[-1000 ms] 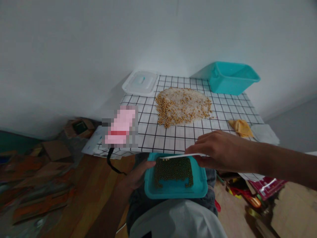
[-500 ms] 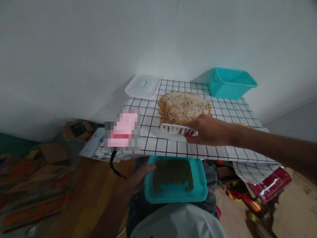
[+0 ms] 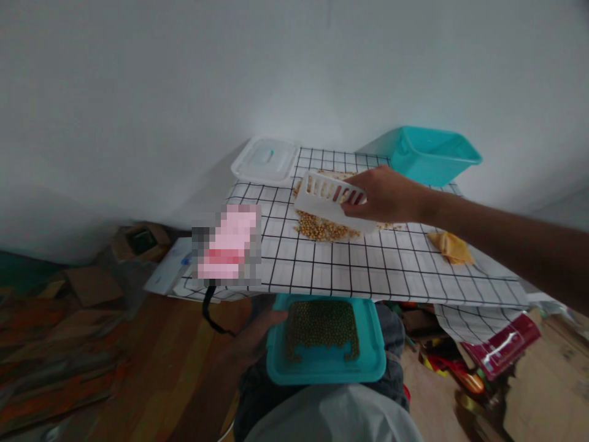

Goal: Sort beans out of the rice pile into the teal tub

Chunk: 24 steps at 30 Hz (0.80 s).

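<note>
Lying on gridded cloth (image 3: 294, 270) — grains (image 3: 319, 228), pale wall (image 3: 294, 73) behind.

The basket (image 3: 322, 209) is white, the loose beans (image 3: 323, 229) golden — the cloth (image 3: 368, 269) white too (black-gridded).

The white slotted tray (image 3: 322, 210) is now held by the right hand (image 3: 383, 195) over the grain pile (image 3: 324, 227) at the centre of the frame; it is no longer seen over the teal box (image 3: 322, 371) at lower centre, as one second ago, nor by the pile's near edge, as half a second ago. The tray is slanted more steeply, and more of its plain face is shown. Most of the pile's middle is thereby hidden. The yellow cloth (image 3: 451, 247) at right, nearly covered half a second ago, is uncovered again.
</note>
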Tool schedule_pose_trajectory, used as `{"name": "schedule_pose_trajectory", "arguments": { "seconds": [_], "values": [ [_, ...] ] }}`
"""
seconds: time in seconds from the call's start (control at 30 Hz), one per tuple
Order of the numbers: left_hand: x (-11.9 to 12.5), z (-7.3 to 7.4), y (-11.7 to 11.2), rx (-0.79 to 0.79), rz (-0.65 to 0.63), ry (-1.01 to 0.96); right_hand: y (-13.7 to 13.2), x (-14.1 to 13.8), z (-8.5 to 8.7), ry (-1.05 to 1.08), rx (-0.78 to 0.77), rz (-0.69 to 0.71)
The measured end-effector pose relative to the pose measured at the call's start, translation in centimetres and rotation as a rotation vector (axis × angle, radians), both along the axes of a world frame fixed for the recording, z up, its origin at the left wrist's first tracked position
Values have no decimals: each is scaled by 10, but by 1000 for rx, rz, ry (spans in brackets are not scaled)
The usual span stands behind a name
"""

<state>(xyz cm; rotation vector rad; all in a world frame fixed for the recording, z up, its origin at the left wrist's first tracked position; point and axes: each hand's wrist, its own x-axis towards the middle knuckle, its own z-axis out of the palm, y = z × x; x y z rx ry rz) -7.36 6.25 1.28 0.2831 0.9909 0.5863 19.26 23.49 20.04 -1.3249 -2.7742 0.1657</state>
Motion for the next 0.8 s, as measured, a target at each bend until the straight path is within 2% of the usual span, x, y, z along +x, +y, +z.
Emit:
{"name": "schedule_pose_trajectory", "arguments": {
  "seconds": [0.17, 0.33, 0.57, 0.8],
  "values": [
    [1, 5, 1, -7, -15, 60, 19, -21, -5, -76, 47, 68],
    [-2, 3, 1, 5, -72, 90, 14, -32, -12, -122, 89, 138],
    [-14, -6, 2, 48, -48, 39, -3, -22, -9, -166, 58, 231],
    [-25, -1, 6, 40, -63, 84, -10, -10, -10, -119, 32, 306]
  ]
}}
